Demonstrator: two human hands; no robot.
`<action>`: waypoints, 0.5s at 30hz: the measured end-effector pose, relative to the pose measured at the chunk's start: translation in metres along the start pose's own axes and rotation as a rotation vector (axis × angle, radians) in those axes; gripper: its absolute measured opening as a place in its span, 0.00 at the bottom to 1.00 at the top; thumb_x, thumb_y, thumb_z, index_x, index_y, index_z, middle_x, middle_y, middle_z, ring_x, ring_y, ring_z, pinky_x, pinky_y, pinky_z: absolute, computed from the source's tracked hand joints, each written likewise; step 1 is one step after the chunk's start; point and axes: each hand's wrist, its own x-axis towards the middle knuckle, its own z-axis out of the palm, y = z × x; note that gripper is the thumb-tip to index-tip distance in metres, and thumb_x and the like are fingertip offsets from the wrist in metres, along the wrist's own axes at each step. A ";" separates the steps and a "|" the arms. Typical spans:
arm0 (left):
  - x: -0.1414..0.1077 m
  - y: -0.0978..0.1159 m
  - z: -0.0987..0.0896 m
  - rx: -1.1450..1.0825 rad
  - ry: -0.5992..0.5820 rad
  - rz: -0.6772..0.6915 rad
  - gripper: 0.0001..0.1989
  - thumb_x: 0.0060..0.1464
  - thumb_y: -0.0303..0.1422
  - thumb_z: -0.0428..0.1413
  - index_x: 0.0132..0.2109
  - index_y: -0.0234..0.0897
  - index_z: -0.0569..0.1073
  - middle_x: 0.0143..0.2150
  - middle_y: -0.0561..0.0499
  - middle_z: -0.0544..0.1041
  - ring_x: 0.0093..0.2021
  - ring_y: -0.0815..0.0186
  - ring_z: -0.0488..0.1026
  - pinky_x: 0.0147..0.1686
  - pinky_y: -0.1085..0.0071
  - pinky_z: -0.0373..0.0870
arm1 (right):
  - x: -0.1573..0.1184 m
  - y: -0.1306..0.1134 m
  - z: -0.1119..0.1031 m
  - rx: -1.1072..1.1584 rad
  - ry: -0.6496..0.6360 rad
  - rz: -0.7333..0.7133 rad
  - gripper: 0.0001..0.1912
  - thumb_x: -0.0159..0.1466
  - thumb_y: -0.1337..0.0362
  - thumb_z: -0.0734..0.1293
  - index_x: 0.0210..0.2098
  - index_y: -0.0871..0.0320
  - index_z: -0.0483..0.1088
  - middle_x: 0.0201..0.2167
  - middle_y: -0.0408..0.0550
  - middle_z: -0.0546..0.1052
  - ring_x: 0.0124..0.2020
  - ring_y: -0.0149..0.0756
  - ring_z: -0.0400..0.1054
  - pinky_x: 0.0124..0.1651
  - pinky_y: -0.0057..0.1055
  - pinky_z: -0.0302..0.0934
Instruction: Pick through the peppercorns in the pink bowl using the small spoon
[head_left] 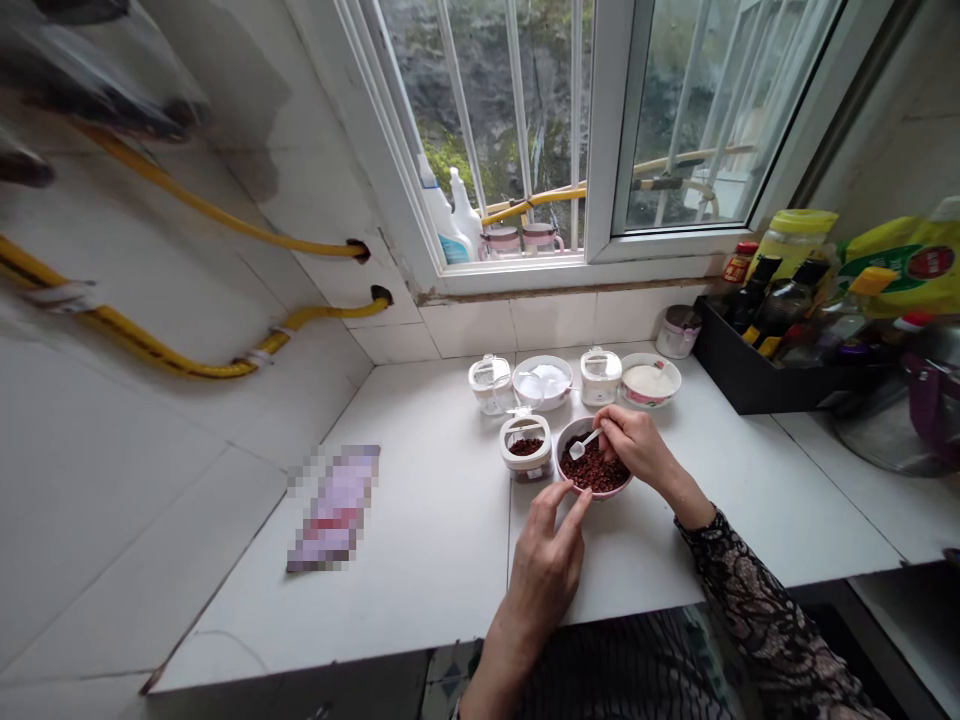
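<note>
My right hand (634,440) pinches the handle of a small white spoon (577,450) over a bowl (606,495). Reddish-brown grains that look like Sichuan peppercorns (591,473) fill the bowl, and the spoon's scoop is low over them. At the near rim, the thumb and a finger of my left hand (551,545) hold the bowl. Just left of it stands a clear seasoning jar (529,468) with its lid up, partly filled with the same grains. Behind are two similar jars (491,388) (600,380), a bowl of white powder (541,385) and a bowl of off-white granules (651,382).
A pixelated purple packet (337,510) lies on the white counter (435,550) at left. To the right stand a lidded jar (679,332), a black box of bottles (750,375) and a pot (892,430). Yellow pipes (180,362) run along the left wall.
</note>
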 end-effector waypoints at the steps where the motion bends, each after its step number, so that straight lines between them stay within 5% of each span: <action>1: 0.000 0.000 0.000 0.000 0.002 0.001 0.31 0.58 0.15 0.47 0.65 0.40 0.64 0.57 0.40 0.69 0.59 0.58 0.68 0.54 0.60 0.75 | 0.000 0.000 0.000 0.004 0.003 0.001 0.08 0.64 0.68 0.58 0.30 0.54 0.66 0.16 0.39 0.71 0.17 0.33 0.66 0.25 0.28 0.61; 15: -0.001 -0.001 0.001 -0.002 -0.006 -0.007 0.31 0.60 0.17 0.46 0.67 0.42 0.63 0.56 0.40 0.69 0.59 0.57 0.69 0.53 0.59 0.75 | 0.000 -0.003 0.003 0.226 -0.048 0.124 0.07 0.61 0.60 0.62 0.30 0.55 0.68 0.17 0.39 0.73 0.16 0.32 0.68 0.20 0.26 0.62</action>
